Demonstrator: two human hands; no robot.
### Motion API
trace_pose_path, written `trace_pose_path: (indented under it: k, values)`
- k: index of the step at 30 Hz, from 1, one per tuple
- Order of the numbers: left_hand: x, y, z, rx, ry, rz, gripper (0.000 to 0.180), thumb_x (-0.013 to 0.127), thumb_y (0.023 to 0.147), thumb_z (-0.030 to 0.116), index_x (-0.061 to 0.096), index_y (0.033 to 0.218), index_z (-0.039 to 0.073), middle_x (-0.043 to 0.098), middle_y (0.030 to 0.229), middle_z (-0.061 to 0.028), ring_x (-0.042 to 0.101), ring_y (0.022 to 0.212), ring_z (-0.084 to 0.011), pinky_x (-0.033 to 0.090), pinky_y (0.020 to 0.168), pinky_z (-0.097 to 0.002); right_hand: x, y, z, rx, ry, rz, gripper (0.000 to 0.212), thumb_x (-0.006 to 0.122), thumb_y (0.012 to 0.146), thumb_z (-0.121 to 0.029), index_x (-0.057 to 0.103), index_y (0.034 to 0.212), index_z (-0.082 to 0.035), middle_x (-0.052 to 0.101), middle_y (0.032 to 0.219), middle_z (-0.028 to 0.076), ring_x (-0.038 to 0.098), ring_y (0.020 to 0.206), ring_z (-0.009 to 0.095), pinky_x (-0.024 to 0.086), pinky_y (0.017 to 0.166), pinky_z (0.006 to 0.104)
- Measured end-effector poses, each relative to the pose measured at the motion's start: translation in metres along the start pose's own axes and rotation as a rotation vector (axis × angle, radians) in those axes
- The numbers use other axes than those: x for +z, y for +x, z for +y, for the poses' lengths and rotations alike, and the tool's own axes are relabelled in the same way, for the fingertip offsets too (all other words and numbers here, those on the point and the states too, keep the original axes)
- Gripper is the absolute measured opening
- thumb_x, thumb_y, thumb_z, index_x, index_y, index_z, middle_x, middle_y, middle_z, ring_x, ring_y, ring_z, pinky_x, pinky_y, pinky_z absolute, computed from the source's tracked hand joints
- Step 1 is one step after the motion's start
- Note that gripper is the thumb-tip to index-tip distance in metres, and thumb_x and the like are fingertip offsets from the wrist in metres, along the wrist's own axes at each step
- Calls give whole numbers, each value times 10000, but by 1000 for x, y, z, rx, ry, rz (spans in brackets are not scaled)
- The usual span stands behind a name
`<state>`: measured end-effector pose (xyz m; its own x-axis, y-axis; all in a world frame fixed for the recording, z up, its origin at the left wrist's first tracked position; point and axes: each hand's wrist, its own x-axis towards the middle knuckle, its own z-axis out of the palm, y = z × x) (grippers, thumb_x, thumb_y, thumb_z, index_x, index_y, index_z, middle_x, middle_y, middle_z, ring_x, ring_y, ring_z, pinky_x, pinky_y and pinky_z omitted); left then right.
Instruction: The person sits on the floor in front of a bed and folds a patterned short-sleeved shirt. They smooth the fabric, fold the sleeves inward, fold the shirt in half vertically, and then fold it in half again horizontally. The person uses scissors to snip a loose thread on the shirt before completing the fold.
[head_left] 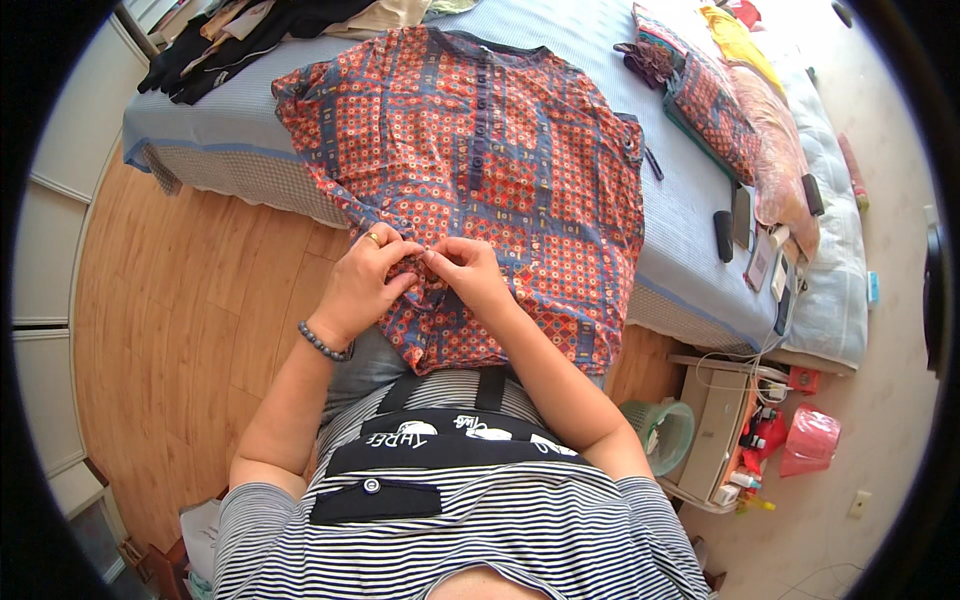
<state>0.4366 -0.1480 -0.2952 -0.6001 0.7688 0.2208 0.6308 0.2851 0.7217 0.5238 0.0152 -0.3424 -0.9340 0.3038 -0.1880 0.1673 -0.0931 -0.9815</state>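
Observation:
A red and blue patterned shirt (560,190) lies spread over the edge of the bed, its dark neckline at the far side and its lower part hanging down over my lap. My left hand (370,280), with a ring and a beaded bracelet, pinches gathered cloth near the shirt's lower left side. Right beside it my right hand (468,275) pinches the same bunched part between thumb and forefinger. The fingertips of both hands nearly meet. Whether something small sits between them is too fine to make out.
The bed (690,215) has a light blue cover. Dark clothes (240,50) lie at its far left, folded clothes and pillows (775,150) at the right. Phones (758,262) and cables rest near its right edge. A green basket (668,438) stands by a small cabinet (712,430).

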Motion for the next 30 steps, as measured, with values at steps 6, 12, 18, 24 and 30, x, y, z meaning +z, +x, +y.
trace_pose_path:
  k: [6,12,18,24,30]
  values:
    - [2,4,0,-26,9,10,188,737,747,127,684,922,84,565,864,-55,599,793,-232,500,695,-347,-1,-5,-2,21,138,-20,94,665,858,-68,669,870,24,673,767,48,617,682,83,508,610,226]
    - [5,9,2,-85,-114,50,74,706,784,109,689,821,47,599,769,-53,598,652,-180,487,601,-298,-1,-4,8,7,123,13,75,665,843,-56,666,842,19,663,736,48,620,667,90,514,601,229]
    - [4,13,2,-138,-213,57,58,688,794,62,658,801,12,603,743,-83,605,652,-183,470,587,-302,-32,4,-5,-229,-310,17,99,696,841,-93,673,879,-4,644,758,37,603,728,81,498,641,249]
    - [1,8,-1,-135,-158,63,90,655,824,85,636,791,4,626,774,-110,618,692,-241,472,629,-340,-234,62,-55,-436,-756,940,195,661,832,-143,650,967,-3,645,963,163,622,900,306,483,826,386]
    - [-6,14,-7,-185,-212,-13,111,636,835,101,639,792,-1,642,775,-135,621,709,-270,476,659,-364,-347,85,-34,67,-1447,865,357,631,859,-241,604,1109,12,591,1201,198,563,1125,333,459,943,415]
